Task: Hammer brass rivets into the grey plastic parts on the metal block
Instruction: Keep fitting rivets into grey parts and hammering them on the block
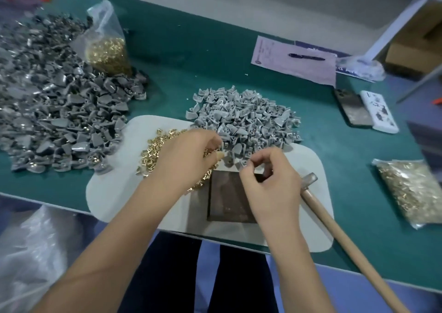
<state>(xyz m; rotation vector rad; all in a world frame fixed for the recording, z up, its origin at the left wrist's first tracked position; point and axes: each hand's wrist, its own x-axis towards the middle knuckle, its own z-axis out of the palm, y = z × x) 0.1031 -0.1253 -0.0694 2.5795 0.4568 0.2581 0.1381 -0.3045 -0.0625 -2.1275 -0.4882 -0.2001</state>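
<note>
both hands at the near edge of the parts pile

the left hand (189,154) lies over the loose brass rivets (155,150), fingers curled at the edge of the light grey plastic parts (244,116); what it grips i cannot tell. the right hand (267,178) pinches something small above the dark metal block (227,200). the hammer (334,219) lies just right of the block on the white mat (114,193).

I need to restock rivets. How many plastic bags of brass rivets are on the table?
2: one bag at far left beside the dark grey pile, one bag at the right edge. None else visible.
</note>
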